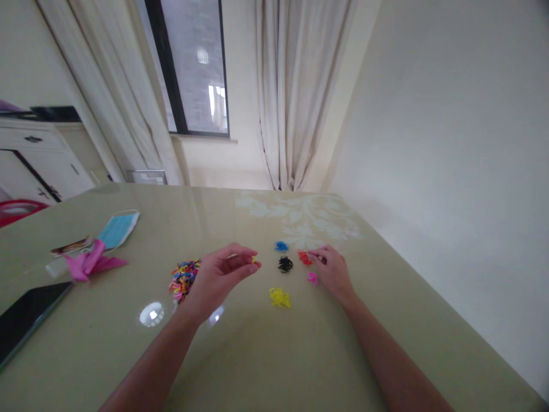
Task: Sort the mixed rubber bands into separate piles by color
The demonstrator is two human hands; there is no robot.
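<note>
My left hand (227,268) is raised over the table and pinches a small yellow rubber band (254,260) between thumb and fingers. Partly behind that hand lies a mixed heap of coloured rubber bands (183,278). My right hand (331,268) reaches the edge of the red rubber bands (305,257), its fingertips pinched; whatever is between them is too small to make out. Sorted piles lie between the hands: blue bands (281,246), black bands (285,264) and yellow bands (280,297). A little pink pile (313,278) sits beside the right hand.
On the left of the glossy table (240,366) are a dark phone or tablet (30,312), a pink folded item (93,262) and a blue face mask (119,230). A wall (463,171) runs along the right edge. Curtains and a window stand behind.
</note>
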